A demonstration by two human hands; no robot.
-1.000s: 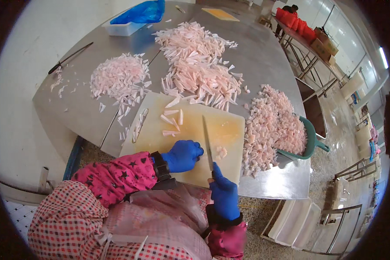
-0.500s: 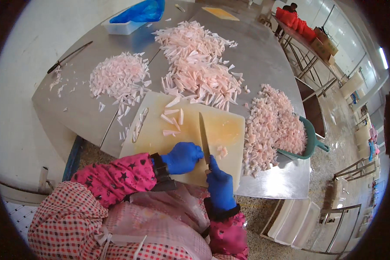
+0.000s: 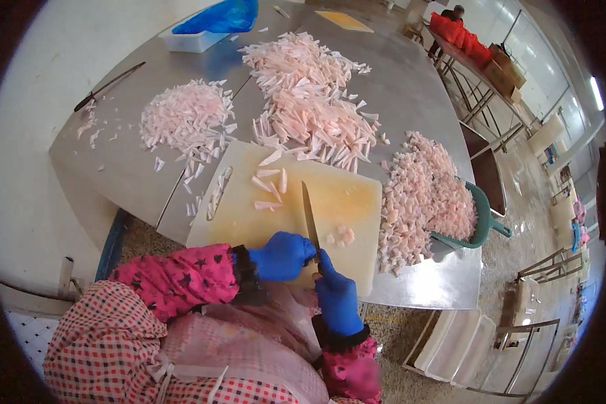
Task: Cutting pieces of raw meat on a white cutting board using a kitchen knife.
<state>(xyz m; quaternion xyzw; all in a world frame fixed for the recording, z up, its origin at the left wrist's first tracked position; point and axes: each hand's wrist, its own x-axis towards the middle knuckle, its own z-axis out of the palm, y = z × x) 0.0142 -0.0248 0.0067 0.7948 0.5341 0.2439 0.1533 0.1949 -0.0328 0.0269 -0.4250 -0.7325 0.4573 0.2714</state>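
My right hand [image 3: 337, 296], in a blue glove, grips the handle of a knife [image 3: 308, 214], its blade pointing away across the yellowed white cutting board [image 3: 242, 219]. Close against the left side of the blade, my left hand [image 3: 281, 256], also blue-gloved, has its fingers curled together; whatever they pinch is hidden. Several pale pink strips of meat or fish [image 3: 268, 187] lie loose on the board's far left part. Small cut pieces [image 3: 344, 236] sit just right of the blade.
Beyond the board rises a large heap of pale strips [image 3: 316, 114]. A smaller heap [image 3: 187, 116] lies left; cut chunks [image 3: 424, 192] spill from a green scoop [image 3: 481, 215] at right. Another knife [image 3: 108, 87] lies far left, near a white tub [image 3: 195, 42] with blue plastic.
Both hands have drawn slightly nearer to me, the right also a little left. The knife has shifted left and nearer. The small cut pieces lie a bit more spread.
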